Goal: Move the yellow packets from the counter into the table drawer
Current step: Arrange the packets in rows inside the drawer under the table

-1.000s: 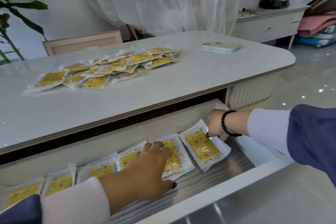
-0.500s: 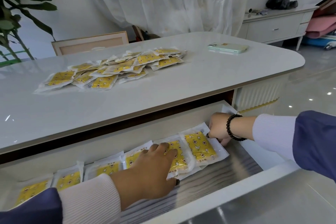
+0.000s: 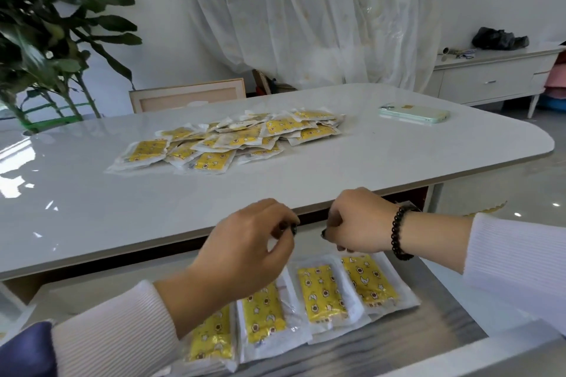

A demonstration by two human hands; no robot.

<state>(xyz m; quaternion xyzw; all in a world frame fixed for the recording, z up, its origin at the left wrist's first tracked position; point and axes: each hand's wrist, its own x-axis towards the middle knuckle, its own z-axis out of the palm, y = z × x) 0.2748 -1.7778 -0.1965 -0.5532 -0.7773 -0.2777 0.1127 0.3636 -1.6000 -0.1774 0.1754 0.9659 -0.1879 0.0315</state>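
- While both hands hover empty above the drawer (image 3: 459, 343), most of the work sits far off — the pile of yellow packets (image 3: 232, 139) lies on the worktop (image 3: 92, 202), well apart from either hand, and only a row of packets (image 3: 321, 294) lies flat in the drawer.
- Left hand (image 3: 245, 254): fingers (image 3: 284, 225) curled loosely inward, gripping nothing that shows. Right hand (image 3: 358, 223): fingers likewise bent under, empty as far as can be seen; whether a fingertip touches the packet below it cannot be told.
- Risk one: the pile is loose and overlapping, and the wrappers look slick, so a hasty scoop would likely scatter packets across the glossy worktop or over its edge.
- Risk two: the drawer row overlaps slightly — dropping more on top carelessly could ruck the edges, and a raised packet might snag under the worktop lip when the drawer shuts.
- Risk three: the phone (image 3: 413, 115) rests near the pile's right end; a wide sweep of a sleeve could nudge it.
- Risk four: leaning forward against the open drawer could push it in early.
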